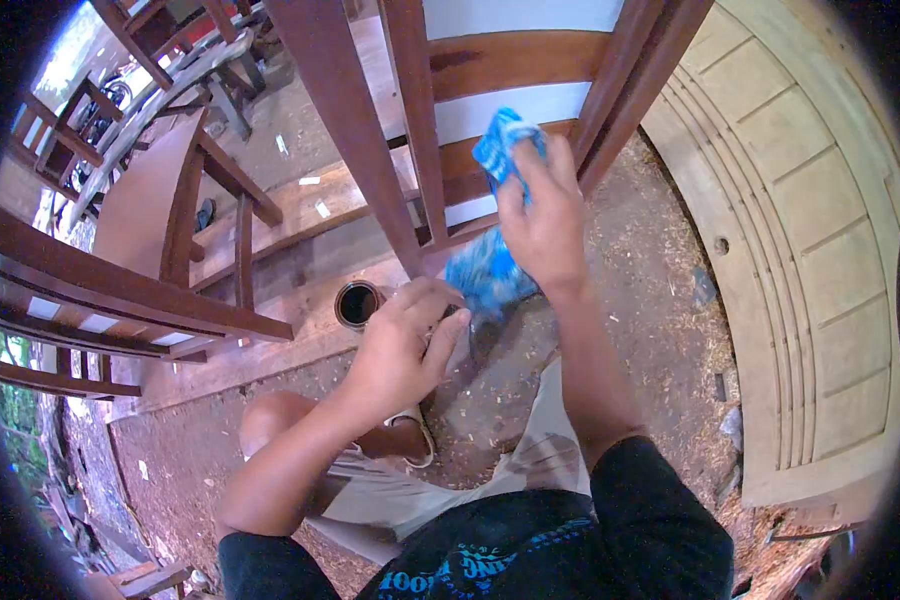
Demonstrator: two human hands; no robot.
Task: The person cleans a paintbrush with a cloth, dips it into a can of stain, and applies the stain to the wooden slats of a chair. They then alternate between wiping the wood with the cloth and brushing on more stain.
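Note:
A blue and white patterned cloth point(490, 275) is bunched in my right hand point(548, 215), with one part hanging below the palm and another against the slats. That hand is closed on it, beside the brown wooden frame point(515, 62) with pale panels. My left hand point(410, 335) is near the frame's lower corner, its fingers curled; whether it grips the frame's end is hidden. Just left of its fingers, an open jar of dark liquid point(358, 304) stands on a wooden plank.
A pale carved door panel point(810, 250) leans on the right. Brown chairs or frames point(140, 290) fill the left side. A long plank point(220, 360) lies along the ground, with wood shavings scattered about. My bent legs are below.

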